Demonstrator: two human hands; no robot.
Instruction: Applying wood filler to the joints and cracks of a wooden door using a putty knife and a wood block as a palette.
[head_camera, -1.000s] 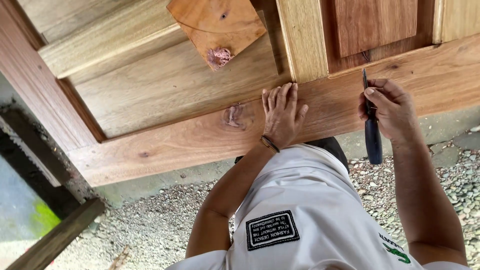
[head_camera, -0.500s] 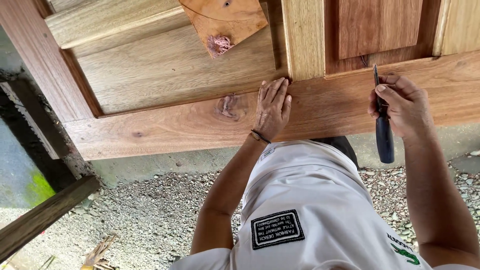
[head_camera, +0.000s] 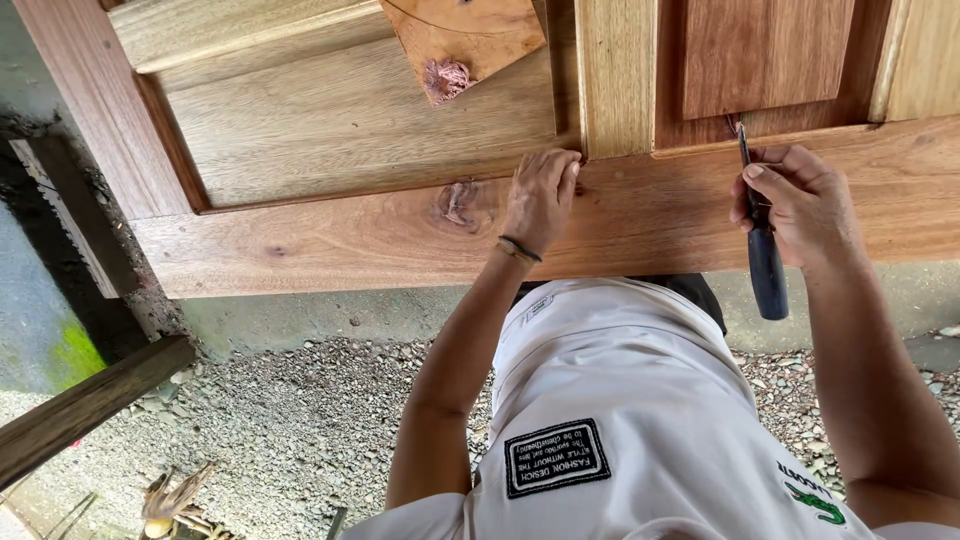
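Note:
A panelled wooden door (head_camera: 330, 240) lies flat in front of me. My left hand (head_camera: 541, 196) rests palm down on its bottom rail, fingertips at the joint below the centre stile. My right hand (head_camera: 797, 204) grips a dark blue-handled chisel (head_camera: 762, 255); its thin blade tip touches the groove under the reddish raised panel (head_camera: 765, 55). A knot (head_camera: 458, 203) marks the rail just left of my left hand.
A square offcut of wood (head_camera: 465, 35) with a pink putty blob lies on the left panel. Gravel ground (head_camera: 300, 420) spreads below the door edge. A dark timber beam (head_camera: 85, 405) slants at the lower left beside a mossy wall.
The view has shifted closer to the door. My left hand slid up the rail to the stile joint. My right hand brought the chisel tip to the panel groove.

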